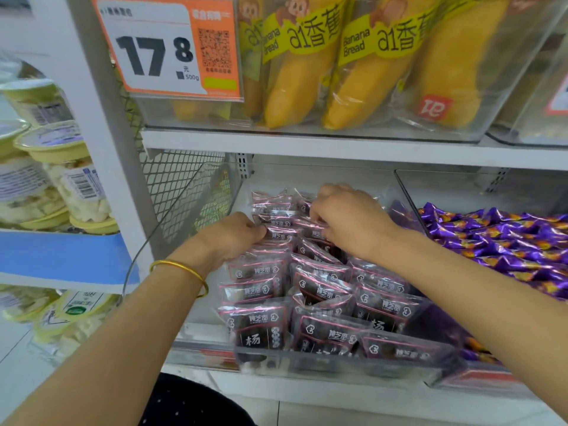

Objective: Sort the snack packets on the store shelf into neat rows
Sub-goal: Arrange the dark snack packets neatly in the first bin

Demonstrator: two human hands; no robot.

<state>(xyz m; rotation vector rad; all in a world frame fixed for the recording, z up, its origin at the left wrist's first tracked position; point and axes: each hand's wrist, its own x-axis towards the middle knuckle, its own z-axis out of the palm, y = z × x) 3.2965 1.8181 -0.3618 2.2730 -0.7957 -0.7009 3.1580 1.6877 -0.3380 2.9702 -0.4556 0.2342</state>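
both of your hands are deep in a clear plastic bin on the lower store shelf, working at the far end of the snack packets. your left hand, with a thin gold bangle on the wrist, curls its fingers round a packet at the far end of the left row. your right hand, just to the right and a little farther in, pinches another packet with bent fingers. the packets are small, flat pillows of glossy film, dark with pink edging and white print. they stand overlapped like tiles in roughly three rows running from near to far. the near ones look tidy and the far ones bunched together, so the sorting seems well along. next you would likely need to stand the far packets upright and square them to their rows; the slick film may slide. loose purple foil sweets fill the bin to the right.
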